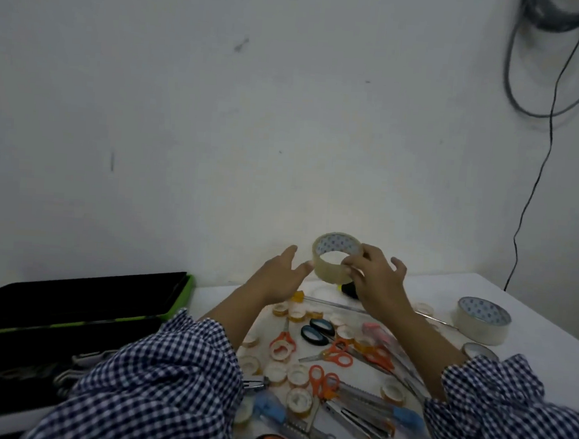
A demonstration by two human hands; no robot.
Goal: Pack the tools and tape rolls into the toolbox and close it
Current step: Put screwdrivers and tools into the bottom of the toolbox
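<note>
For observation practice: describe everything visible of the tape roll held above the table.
The tape roll is a wide ring of clear, yellowish tape on a white core printed with blue dots, held above the table with its opening tilted towards the camera. The right hand pinches its right wall; the left hand seems to touch its left side with a fingertip.

A single wide-angle camera on the person's head faces forward and only slightly down. The fingers point(353, 268) of the right hand point(376, 283), pinching a tape roll point(333, 263), sit just below the frame's middle, close to the lens. Beyond and above the fingers, the wall point(220, 111) fills most of the picture. Nearer than the fingers, checked sleeves point(153, 381) crowd the bottom edge. The counter point(531, 311) shows only low, right of the fingers; the toolbox point(69, 303) lies left of them, cut by the frame's edge.
</note>
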